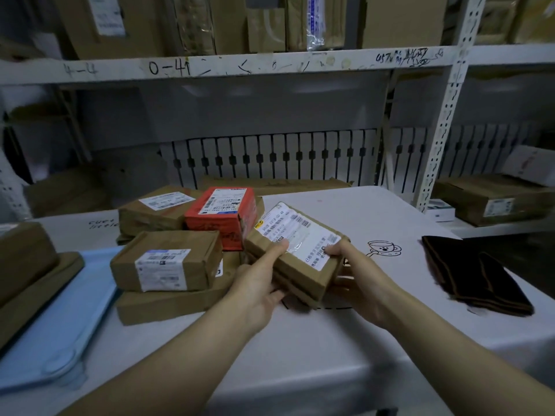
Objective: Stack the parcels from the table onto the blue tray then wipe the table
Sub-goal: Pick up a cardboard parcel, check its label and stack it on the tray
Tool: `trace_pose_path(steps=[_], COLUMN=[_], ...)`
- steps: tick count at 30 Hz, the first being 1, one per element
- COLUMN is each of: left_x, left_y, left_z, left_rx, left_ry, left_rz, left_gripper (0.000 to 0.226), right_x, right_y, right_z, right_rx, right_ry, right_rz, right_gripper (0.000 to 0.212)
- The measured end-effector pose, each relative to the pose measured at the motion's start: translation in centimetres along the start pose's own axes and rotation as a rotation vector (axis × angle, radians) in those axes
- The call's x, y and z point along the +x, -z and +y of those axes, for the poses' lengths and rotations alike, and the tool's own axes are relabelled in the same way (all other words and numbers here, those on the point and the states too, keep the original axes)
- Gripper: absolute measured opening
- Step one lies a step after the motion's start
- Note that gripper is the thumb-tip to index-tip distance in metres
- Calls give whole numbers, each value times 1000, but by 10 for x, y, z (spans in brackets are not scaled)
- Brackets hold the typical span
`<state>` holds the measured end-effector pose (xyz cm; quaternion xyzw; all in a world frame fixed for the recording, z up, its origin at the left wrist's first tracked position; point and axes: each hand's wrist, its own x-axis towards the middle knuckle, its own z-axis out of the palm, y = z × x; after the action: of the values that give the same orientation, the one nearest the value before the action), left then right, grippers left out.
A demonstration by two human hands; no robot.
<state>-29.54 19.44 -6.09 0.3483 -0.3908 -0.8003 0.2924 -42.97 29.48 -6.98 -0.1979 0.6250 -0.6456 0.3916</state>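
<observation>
A flat brown parcel with a white label (300, 250) is tilted above the white table (300, 340), held at its near end by both hands. My left hand (258, 283) grips its left side with the thumb on top. My right hand (357, 274) grips its right corner, thumb on the label. Left of it lies a pile of parcels: a red box (222, 216), a brown box (156, 210) behind, a brown box (168, 261) on a large flat parcel (168, 304). The blue tray (63, 322) lies at the left with brown parcels (27, 271) on it.
A dark folded cloth (474, 277) lies on the table's right side. Metal shelving (444, 115) with cardboard boxes stands behind and to the right. A cup drawing (384, 249) is printed on the table.
</observation>
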Motion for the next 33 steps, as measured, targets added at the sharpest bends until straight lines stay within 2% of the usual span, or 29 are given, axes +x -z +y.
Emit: trace_pose_path(steps=[1, 3, 8, 10, 14, 18, 28, 33], left_x=[-5, -16, -40, -48, -58, -64, -66, -69], left_y=[6, 17, 39, 46, 58, 66, 76, 78], left_z=[4, 12, 28, 33, 38, 43, 45, 44], left_rx=[27, 103, 238, 258, 306, 295, 288, 295], left_ry=[-17, -61, -148, -180, -218, -220, -210, -216], left_rz=[-15, -52, -170, -195, -192, -206, -154, -179], left_gripper=[45, 40, 46, 49, 54, 39, 35, 32], right_x=[-6, -16, -30, -34, -35, -34, -41, -41], right_y=[1, 0, -11, -17, -26, -31, -39, -37], right_z=[-1, -4, -1, 3, 11, 15, 19, 19], right_rx=[6, 15, -105, -96, -36, 16, -35, -34], right_ry=[12, 24, 4, 8, 57, 74, 64, 82], right_rz=[-36, -98, -319, -377, -380, -389, -459, -421], right_gripper=[39, 33, 54, 56, 65, 76, 79, 78])
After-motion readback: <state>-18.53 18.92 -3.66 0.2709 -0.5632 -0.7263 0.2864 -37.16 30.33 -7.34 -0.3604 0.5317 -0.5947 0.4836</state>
